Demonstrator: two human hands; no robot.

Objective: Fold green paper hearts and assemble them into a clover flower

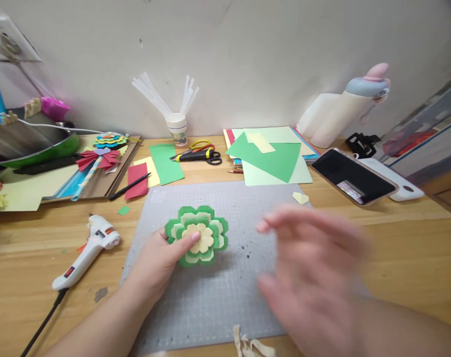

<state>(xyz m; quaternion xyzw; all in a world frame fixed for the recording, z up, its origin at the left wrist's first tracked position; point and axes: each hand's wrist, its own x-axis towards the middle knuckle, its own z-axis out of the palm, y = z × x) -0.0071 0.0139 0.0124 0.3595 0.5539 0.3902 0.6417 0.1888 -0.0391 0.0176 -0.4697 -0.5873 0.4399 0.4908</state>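
A layered paper flower [197, 235], dark green outside, pale green and cream inside, lies on the grey cutting mat [218, 292]. My left hand [161, 258] grips its left edge, thumb pressed on the cream centre. My right hand [310, 267] hovers over the right side of the mat, smeared by motion; its fingers look spread and nothing shows in it. A small cream paper piece [300, 198] lies at the mat's far right corner.
A white glue gun [89, 248] lies left of the mat with its cord trailing forward. Behind the mat are green paper sheets [273, 156], scissors [199, 152], a cup of glue sticks [176, 126], a phone [354, 177] and finished paper flowers [102, 153].
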